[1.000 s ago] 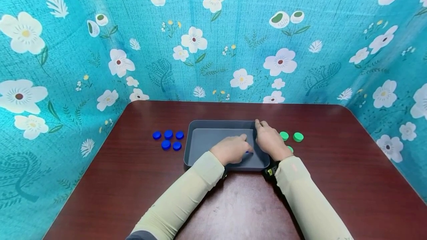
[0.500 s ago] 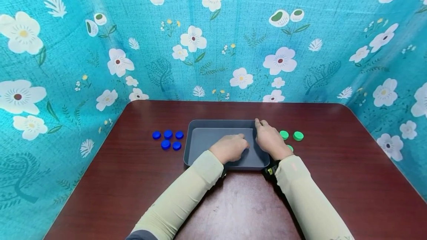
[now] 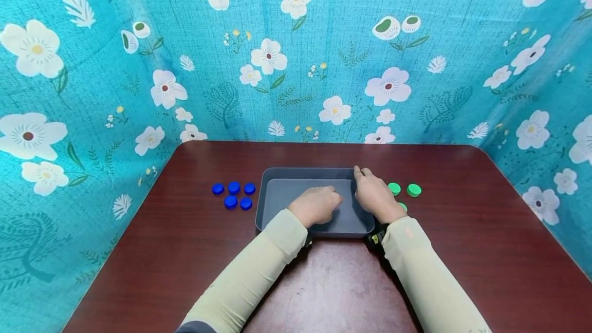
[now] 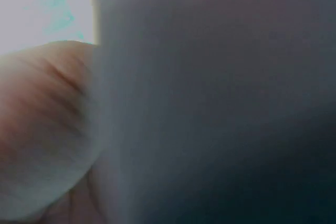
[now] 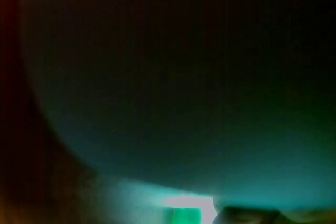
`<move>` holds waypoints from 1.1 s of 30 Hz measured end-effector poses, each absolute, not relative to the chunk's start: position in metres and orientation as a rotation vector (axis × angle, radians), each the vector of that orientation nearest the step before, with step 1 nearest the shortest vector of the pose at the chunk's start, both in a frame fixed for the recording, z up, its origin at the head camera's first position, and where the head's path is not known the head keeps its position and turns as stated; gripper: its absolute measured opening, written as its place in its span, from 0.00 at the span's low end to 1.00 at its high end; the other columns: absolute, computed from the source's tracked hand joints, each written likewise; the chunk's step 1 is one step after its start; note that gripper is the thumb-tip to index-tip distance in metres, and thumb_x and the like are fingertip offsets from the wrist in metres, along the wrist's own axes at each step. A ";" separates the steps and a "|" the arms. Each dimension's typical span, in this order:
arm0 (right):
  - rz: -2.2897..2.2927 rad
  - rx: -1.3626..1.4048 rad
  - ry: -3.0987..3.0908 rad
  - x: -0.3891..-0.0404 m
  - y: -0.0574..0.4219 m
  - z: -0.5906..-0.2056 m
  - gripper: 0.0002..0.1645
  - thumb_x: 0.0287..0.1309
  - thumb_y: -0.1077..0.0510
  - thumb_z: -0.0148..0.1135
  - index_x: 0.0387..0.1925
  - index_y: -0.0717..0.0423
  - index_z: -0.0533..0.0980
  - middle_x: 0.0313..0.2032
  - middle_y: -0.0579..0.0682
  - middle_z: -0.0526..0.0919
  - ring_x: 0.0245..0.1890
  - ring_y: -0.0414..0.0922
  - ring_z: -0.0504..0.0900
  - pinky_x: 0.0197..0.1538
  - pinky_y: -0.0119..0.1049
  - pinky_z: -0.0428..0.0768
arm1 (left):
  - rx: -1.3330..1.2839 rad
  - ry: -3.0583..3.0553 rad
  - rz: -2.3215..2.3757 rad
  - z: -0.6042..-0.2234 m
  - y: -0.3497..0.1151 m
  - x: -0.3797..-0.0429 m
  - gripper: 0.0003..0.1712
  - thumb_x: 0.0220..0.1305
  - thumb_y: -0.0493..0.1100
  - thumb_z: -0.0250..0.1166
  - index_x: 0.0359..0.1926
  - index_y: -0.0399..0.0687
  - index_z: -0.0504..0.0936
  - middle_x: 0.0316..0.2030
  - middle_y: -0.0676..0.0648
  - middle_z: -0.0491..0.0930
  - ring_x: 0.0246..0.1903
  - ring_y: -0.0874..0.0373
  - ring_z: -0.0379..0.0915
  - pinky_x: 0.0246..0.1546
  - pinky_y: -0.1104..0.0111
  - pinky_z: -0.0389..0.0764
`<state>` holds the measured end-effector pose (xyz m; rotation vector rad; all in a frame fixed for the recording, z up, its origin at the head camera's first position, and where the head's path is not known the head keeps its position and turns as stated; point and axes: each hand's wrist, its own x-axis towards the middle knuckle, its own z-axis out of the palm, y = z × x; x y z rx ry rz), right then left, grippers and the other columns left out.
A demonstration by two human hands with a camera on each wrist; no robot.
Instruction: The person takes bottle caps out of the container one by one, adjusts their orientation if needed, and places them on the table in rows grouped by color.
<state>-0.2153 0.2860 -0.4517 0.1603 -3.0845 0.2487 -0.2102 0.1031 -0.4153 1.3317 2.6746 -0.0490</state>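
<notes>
A shallow dark grey tray [image 3: 287, 189] lies on the table in the head view. My left hand [image 3: 315, 204] is low inside its right half, fingers curled downward; the blue piece seen at its fingertips earlier is hidden beneath it. With my right hand [image 3: 373, 195] I grip the tray's right side, fingers along the far right corner. Blurred grey fills most of the left wrist view beside part of the hand [image 4: 47, 124]. The right wrist view is mostly dark, with a green patch [image 5: 186, 216] low down.
Several blue bottle caps [image 3: 233, 187] lie in two rows left of the tray. Green bottle caps [image 3: 413, 190] lie to its right, one partly behind the right wrist. A flowered turquoise cloth [image 3: 296, 66] hangs behind the dark red table [image 3: 462, 251].
My left hand has shifted slightly left within the tray. The bit of blue that showed under its fingertips has gone from view. The right hand has stayed at the tray's side.
</notes>
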 end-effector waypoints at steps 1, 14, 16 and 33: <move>0.250 0.158 -3.088 -0.215 0.286 -0.452 0.39 0.63 0.62 0.59 0.71 0.70 0.56 0.62 0.69 0.66 0.26 0.50 0.80 0.34 0.46 0.82 | 1.335 2.681 -0.048 -0.413 0.102 -0.210 0.12 0.68 0.37 0.61 0.49 0.53 0.85 0.37 0.50 0.78 0.31 0.62 0.70 0.27 0.71 0.68; 0.283 0.155 -3.087 -0.216 0.285 -0.452 0.39 0.63 0.63 0.59 0.71 0.70 0.56 0.62 0.69 0.65 0.16 0.44 0.73 0.29 0.42 0.80 | 1.342 2.753 -0.013 -0.388 0.082 -0.205 0.05 0.66 0.37 0.63 0.39 0.51 0.84 0.25 0.54 0.72 0.26 0.62 0.66 0.25 0.71 0.66; 0.284 0.152 -3.093 -0.215 0.285 -0.453 0.39 0.63 0.63 0.59 0.71 0.70 0.55 0.63 0.69 0.65 0.15 0.45 0.73 0.28 0.42 0.79 | 1.339 2.760 -0.010 -0.386 0.079 -0.204 0.06 0.66 0.37 0.63 0.40 0.51 0.84 0.26 0.54 0.73 0.26 0.63 0.66 0.25 0.71 0.67; 0.276 0.147 -3.081 -0.212 0.286 -0.452 0.38 0.63 0.63 0.59 0.70 0.71 0.56 0.61 0.69 0.66 0.27 0.50 0.80 0.36 0.46 0.82 | 1.283 2.814 0.028 -0.383 0.047 -0.206 0.11 0.64 0.39 0.66 0.47 0.48 0.85 0.37 0.50 0.82 0.35 0.61 0.77 0.35 0.71 0.80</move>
